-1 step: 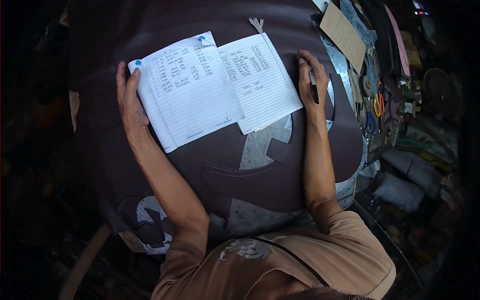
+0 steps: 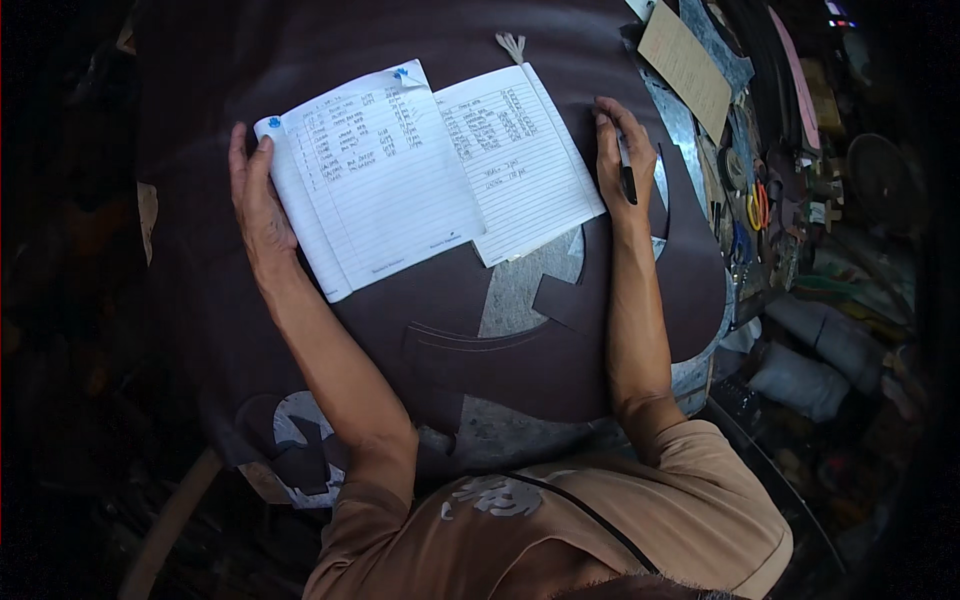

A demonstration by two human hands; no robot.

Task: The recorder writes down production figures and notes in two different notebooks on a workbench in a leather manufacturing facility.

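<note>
Two ruled notebooks with handwritten lists lie on a dark brown leather sheet. The left notebook overlaps the inner side of the right notebook. My left hand rests along the left notebook's outer edge, its fingers stretched out and the thumb apart, holding nothing. By the right notebook's right edge lies my right hand, fingers curled round a black pen. Part of the pen is hidden by the hand.
Cut-out gaps in the leather bare a grey surface. A brown card lies at the far right. Beyond the right edge are orange-handled scissors, other tools and grey rolled bundles. A pale tassel sits above the right notebook.
</note>
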